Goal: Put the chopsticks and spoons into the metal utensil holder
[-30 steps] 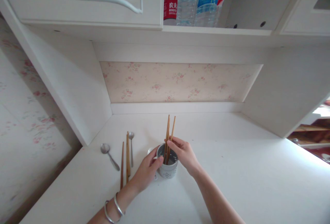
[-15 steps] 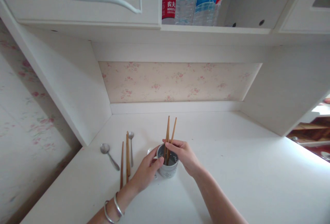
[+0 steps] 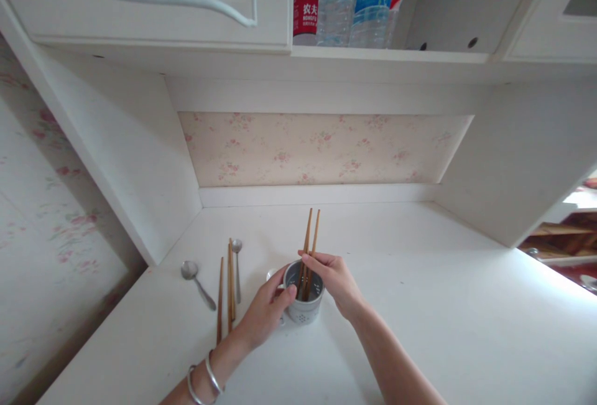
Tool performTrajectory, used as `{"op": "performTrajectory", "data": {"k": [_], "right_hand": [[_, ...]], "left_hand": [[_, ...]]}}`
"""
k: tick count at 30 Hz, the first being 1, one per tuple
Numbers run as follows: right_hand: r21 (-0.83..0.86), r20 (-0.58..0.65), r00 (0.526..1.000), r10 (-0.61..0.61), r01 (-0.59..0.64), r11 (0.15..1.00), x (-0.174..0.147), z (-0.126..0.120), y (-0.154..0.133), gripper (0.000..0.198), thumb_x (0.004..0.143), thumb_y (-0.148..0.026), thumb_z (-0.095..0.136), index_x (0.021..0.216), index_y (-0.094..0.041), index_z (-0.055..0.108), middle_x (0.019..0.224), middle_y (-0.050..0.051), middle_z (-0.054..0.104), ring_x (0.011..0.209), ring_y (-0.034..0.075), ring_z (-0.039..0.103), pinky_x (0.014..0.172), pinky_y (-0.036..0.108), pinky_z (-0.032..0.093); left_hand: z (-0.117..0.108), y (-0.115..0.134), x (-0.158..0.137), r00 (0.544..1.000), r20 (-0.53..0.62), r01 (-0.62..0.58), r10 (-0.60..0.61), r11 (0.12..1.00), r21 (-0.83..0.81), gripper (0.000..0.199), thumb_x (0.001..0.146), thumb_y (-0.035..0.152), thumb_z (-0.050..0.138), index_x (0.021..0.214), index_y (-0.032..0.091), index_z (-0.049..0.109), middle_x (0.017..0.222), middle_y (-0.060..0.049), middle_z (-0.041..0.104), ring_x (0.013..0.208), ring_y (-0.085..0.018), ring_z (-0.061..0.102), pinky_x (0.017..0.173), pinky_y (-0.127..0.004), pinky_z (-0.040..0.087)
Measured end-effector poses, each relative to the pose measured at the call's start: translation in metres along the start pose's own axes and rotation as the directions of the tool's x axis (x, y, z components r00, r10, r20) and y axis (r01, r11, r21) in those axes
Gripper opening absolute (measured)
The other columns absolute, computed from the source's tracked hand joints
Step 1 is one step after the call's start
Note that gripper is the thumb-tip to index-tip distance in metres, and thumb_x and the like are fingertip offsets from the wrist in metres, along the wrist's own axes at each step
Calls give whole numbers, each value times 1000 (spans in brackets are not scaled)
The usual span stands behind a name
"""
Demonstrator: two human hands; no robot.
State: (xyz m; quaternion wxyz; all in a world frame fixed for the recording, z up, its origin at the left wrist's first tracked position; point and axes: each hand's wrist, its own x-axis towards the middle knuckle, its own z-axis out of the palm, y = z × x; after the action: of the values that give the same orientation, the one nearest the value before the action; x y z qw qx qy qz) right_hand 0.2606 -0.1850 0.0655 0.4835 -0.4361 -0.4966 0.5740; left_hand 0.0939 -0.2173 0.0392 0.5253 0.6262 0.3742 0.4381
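Currently, two wooden chopsticks [image 3: 316, 231] stand with their lower ends inside a grey perforated cup [image 3: 304, 314], below the right hand [image 3: 333, 274], whose thumb and fingers pinch them around mid-length. The work looks only partway along: this pair is inside the rim but not let go, and other utensils lie outside. The pair's long axis is near upright, upper ends leaning slightly rightward above the pinch, the two sticks roughly parallel. The left hand [image 3: 268, 308] grasps the cup's left side, thumb at the rim. Behind that grip, a clear object [image 3: 270, 274] is mostly hidden; I cannot tell what it is. Left of the same grip lie a small spoon [image 3: 238, 277], apparently three loose chopsticks [image 3: 220, 299] pointing away from the person, and, farthest out, a larger spoon [image 3: 200, 288] set slantwise.
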Motion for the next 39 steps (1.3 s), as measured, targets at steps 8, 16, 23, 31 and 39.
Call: {"op": "performTrajectory", "data": {"k": [8, 16, 23, 31, 39], "right_hand": [[-60, 0, 998, -67, 67, 996, 0, -1, 0, 40, 76, -51, 64, 92, -16, 74, 75, 3, 69, 76, 19, 60, 72, 30, 43], [-25, 40, 999, -8, 9, 1000, 2, -1, 2, 39, 73, -51, 68, 93, -18, 74, 81, 3, 71, 75, 19, 61, 70, 28, 43], [14, 63, 998, 12, -13, 1000, 2, 0, 2, 37, 72, -48, 71, 94, -18, 74, 87, 6, 72, 81, 20, 63, 74, 29, 44], [-51, 67, 998, 16, -12, 999, 3, 0, 7, 36, 73, -48, 69, 92, -18, 74, 89, 6, 72, 83, 21, 62, 76, 30, 43], [-28, 63, 998, 29, -27, 999, 3, 1, 5, 38, 72, -49, 69, 94, -18, 73, 89, 5, 71, 84, 21, 61, 75, 30, 43]], "left_hand": [[1, 1, 1, 1000, 22, -12, 13, 1000, -21, 52, 89, 41, 49, 136, 21, 43, 134, -9, 53, 118, -25, 52, 100, -37, 40], [0, 3, 1, 999, 28, -16, 17, 1000, -23, 51, 90, 39, 48, 137, 21, 42, 135, -8, 52, 122, -25, 48, 103, -39, 38], [1, 5, -4, 996, -1, -92, 93, 986, 140, 51, 90, 40, 47, 136, 20, 43, 139, -9, 48, 127, -24, 44, 107, -38, 34], [-58, 18, -8, 906, -423, 152, 4, 929, 336, 49, 90, 53, 36, 120, 18, 54, 115, -9, 63, 101, -20, 61, 89, -32, 45], [-121, 10, -39, 881, -455, 472, -129, 206, 857, 33, 89, 41, 35, 77, 21, 59, 78, -5, 69, 73, -23, 65, 62, -29, 40]]}}
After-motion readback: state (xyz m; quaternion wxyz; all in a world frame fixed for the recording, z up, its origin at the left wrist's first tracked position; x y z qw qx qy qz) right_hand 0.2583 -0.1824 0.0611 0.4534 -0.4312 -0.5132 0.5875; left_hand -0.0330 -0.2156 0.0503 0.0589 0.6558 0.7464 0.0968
